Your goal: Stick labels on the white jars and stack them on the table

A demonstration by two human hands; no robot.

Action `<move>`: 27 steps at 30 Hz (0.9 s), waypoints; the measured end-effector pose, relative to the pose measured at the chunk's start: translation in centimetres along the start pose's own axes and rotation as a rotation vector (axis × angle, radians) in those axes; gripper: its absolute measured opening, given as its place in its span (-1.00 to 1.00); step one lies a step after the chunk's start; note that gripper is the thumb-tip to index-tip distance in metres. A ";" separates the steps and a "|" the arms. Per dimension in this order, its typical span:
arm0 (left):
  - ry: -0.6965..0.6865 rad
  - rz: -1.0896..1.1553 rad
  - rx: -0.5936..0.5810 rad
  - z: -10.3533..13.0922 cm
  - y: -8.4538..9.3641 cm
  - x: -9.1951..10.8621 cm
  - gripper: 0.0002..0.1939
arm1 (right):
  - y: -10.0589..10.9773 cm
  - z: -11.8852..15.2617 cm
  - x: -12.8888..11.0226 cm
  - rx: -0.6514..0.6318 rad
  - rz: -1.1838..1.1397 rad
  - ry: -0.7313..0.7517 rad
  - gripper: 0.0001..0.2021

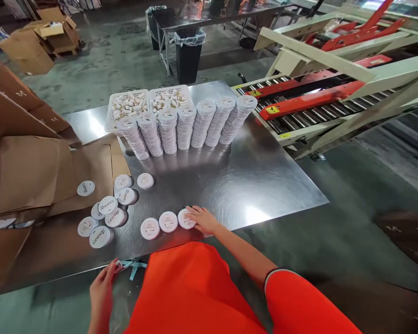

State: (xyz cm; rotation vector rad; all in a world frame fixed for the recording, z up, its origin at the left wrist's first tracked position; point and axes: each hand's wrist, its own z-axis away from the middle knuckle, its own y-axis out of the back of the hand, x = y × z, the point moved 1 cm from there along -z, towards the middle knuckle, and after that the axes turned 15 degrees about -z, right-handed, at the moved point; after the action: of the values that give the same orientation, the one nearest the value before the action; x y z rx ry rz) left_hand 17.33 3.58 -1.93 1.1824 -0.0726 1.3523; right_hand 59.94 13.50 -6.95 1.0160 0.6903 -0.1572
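At the table's near edge, my left hand (102, 285) is closed in a pinch on a small white label (118, 265). Light-blue strips (134, 267) hang beside it; whether they join the label I cannot tell. My right hand (202, 221) lies with fingers stretched out on the rightmost of three round white containers in a row, partly covering it. The middle container (168, 221) and the left container (149, 228) are uncovered, small print showing on their tops. Further left, several white discs (107, 205) lie in short piles, some lettered in black.
Stacks of clear-lidded round containers (186, 125) stand in a row across the table (264, 171). Behind them are two white baskets (153, 99) of small white-and-tan pieces. Cardboard (21, 171) covers the left side; a roller conveyor (299, 116) adjoins at the right.
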 end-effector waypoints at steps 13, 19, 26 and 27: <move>0.147 0.101 -0.083 0.5 -0.2 0.6 -0.51 | -2.8 -0.7 -0.5 0.115 -0.069 -0.180 -0.27; 0.193 0.086 -0.020 1.6 0.8 0.5 -0.46 | 0.1 -6.2 -2.9 0.173 -0.191 -0.097 -0.23; 0.241 0.150 0.145 3.0 3.0 -3.7 -0.50 | 3.3 -21.4 -9.4 0.113 -0.026 -0.125 -0.18; 0.236 0.147 0.181 3.0 3.3 -4.1 -0.54 | 3.7 -23.2 -10.0 0.089 0.016 -0.083 -0.16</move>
State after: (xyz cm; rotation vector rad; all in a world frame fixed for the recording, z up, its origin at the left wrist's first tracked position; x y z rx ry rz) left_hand 15.29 -2.04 -1.17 1.1764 0.1372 1.6471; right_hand 43.09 32.72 -6.11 1.0940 0.6039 -0.2159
